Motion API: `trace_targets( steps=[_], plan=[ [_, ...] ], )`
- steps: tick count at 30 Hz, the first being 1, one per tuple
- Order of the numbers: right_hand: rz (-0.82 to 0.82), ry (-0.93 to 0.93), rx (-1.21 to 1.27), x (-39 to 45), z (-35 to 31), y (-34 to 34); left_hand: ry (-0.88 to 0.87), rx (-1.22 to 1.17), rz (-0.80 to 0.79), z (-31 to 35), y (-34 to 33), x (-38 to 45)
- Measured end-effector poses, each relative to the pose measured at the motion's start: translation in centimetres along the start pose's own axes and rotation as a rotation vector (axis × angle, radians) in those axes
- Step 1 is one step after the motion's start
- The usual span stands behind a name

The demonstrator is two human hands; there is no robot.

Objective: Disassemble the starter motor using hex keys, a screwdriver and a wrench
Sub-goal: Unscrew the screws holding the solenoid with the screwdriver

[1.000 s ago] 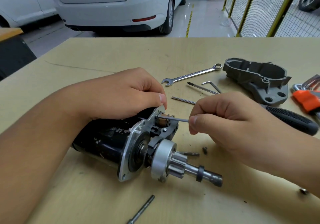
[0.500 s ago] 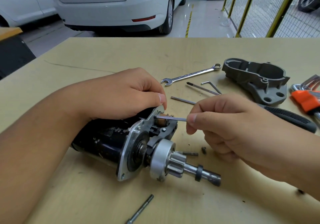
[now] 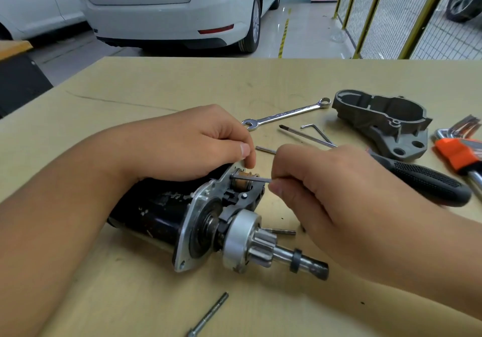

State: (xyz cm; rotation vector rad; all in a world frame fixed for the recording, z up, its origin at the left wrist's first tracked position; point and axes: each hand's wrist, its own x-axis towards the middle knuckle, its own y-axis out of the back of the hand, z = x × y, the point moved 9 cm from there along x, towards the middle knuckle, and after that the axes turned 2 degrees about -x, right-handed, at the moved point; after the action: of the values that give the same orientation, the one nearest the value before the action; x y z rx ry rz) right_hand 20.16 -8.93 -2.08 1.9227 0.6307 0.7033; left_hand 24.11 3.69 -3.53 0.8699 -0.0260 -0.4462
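The black starter motor [image 3: 156, 214] lies on its side on the table, its silver flange, pinion gear [image 3: 260, 248] and shaft pointing right. My left hand [image 3: 187, 143] grips the top of the motor body, thumb against the flange edge. My right hand [image 3: 326, 193] pinches a thin hex key [image 3: 250, 178] whose tip sits in the flange beside the copper-coloured solenoid plunger. A removed grey housing [image 3: 386, 125] lies at the far right.
A combination wrench [image 3: 287, 113], a small hex key [image 3: 317, 132], a black-handled screwdriver [image 3: 427, 180] and an orange hex key set [image 3: 459, 151] lie beyond my right hand. A long bolt [image 3: 208, 316] lies near the front edge. Another bolt [image 3: 280, 231] rests beside the pinion.
My right hand has rolled slightly around the hex key, knuckles turning, while the key stays seated in the flange. The left hand and motor have barely moved.
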Motion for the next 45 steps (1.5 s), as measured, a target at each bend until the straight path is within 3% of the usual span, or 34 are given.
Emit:
trace_targets(
  steps=[4, 7, 13, 17, 19, 22, 29, 34, 45],
  plan=[
    [-0.008, 0.029, -0.164, 0.0, 0.0, 0.3, -0.001, -0.035, 0.016, 0.0, 0.2, -0.2],
    [0.031, 0.011, -0.118, 0.1, 0.6, 1.1, -0.006, -0.029, 0.01, 0.3, 0.2, -0.6],
    [0.189, -0.117, 0.193, 0.3, 3.9, 2.2, 0.057, 0.029, -0.021, 0.0, 0.1, -0.8],
    [0.312, -0.278, 0.596, 0.4, 6.5, 2.6, 0.073, 0.054, 0.024, -0.2, 0.3, -0.6],
    [0.355, -0.317, 0.671, 0.3, 7.1, 2.7, 0.081, 0.063, 0.04, -0.1, 0.3, -0.5],
    [0.346, -0.336, 0.755, 0.3, 6.8, 2.2, 0.081, 0.083, 0.058, 0.1, 0.4, -0.4],
    [0.194, -0.462, 1.32, 1.3, 4.0, -1.0, 0.059, 0.088, 0.026, 0.4, 0.0, -0.1],
    [0.072, -0.435, 1.329, 1.6, 2.6, -1.3, 0.063, 0.046, 0.019, 0.3, -0.2, 0.1],
    [0.126, -0.475, 1.07, 1.7, 2.7, -1.3, 0.049, -0.041, 0.053, -0.2, 0.1, 0.1]
  ],
)
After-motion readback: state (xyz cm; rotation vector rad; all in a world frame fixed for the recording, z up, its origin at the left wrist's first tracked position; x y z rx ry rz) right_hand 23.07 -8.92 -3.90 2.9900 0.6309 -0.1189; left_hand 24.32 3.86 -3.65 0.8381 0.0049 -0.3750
